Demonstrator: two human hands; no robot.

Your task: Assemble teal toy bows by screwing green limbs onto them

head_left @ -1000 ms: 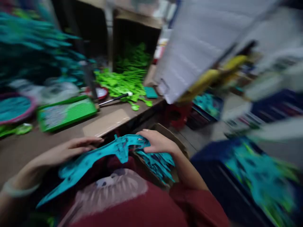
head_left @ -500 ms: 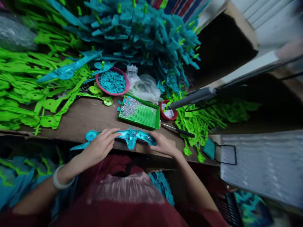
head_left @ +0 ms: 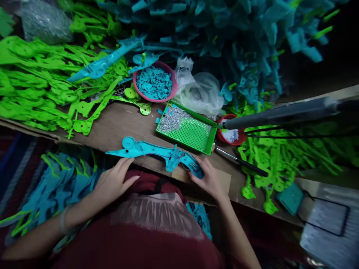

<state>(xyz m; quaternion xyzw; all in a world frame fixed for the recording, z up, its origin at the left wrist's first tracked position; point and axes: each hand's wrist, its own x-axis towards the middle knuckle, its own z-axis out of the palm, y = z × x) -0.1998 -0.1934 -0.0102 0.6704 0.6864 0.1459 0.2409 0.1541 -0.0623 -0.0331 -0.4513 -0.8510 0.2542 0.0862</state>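
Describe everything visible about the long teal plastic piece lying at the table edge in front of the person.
The teal plastic piece is a long, flat, curved moulding, seemingly hard plastic. It has a round disc near its left end, a pointed left tip, a small fin near the middle and a broader, rounded right end showing dark inner detail. It lies flat along the front edge of the brown table, just before the green tray. The right hand rests on its right end; the left hand sits just below its left part, seemingly not touching.
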